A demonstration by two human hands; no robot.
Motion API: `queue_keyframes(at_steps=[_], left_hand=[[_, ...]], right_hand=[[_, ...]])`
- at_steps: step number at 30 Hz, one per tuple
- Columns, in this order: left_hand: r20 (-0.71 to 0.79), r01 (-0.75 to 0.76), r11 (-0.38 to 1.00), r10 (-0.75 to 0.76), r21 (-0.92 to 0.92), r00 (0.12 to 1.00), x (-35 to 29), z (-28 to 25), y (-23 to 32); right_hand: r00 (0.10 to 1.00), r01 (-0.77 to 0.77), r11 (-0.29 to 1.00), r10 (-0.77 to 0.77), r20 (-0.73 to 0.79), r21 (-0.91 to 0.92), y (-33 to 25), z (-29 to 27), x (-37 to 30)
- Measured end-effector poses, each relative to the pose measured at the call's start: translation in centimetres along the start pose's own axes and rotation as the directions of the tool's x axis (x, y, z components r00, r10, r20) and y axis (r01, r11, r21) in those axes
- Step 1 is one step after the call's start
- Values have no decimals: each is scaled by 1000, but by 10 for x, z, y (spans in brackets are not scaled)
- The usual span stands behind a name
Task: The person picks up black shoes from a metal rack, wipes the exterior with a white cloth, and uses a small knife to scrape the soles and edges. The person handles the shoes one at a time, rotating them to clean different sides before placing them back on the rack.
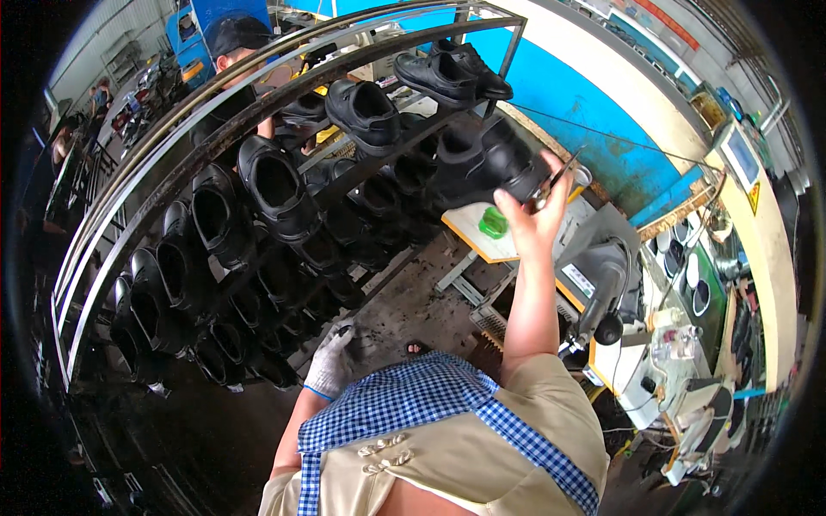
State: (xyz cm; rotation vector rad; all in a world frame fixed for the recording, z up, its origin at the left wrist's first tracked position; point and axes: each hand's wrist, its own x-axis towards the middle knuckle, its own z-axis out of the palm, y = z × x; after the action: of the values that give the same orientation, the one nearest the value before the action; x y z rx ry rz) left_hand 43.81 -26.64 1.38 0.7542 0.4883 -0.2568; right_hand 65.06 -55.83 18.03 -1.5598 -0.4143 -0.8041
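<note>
My right hand point(535, 215) is raised and grips a black shoe point(486, 159) by its heel end, holding it up against the right end of a tilted metal rack point(215, 129). A thin metal tool, perhaps scissors, sticks out of the same hand. My left hand point(331, 361), in a white knit glove, hangs low beside the rack's lower shelf with its fingers loosely curled and nothing in it. Several black shoes point(275, 185) fill the rack's shelves in rows.
A sewing machine point(607, 284) stands on a workbench to my right, with a green object point(494, 222) on a white board beyond it. A blue and white wall runs behind. Another person in a dark cap point(237, 39) stands behind the rack. The floor below is dark and stained.
</note>
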Motion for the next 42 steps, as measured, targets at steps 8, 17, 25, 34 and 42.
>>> queue_keyframes(at_steps=[8,17,25,34,42], left_hand=[[388,-700,504,592,506,707,-11,69,61],[186,-319,867,266,383,946,-23,58,79],[216,-501,672,465,545,859,-32,39,50],[10,-427,784,473,451,881,-36,24,37],[134,-506,399,670,764,731,-35,19,32]], right_hand=[[840,-78,994,110,532,-83,-35,27,-65],[550,-314,937,46,834,155,-30,83,-118],[511,289,957,-181,841,30,-41,104,-127],[515,-54,990,-84,853,130,-15,122,-143],[316,475,873,-284,905,108,-40,123,-126]])
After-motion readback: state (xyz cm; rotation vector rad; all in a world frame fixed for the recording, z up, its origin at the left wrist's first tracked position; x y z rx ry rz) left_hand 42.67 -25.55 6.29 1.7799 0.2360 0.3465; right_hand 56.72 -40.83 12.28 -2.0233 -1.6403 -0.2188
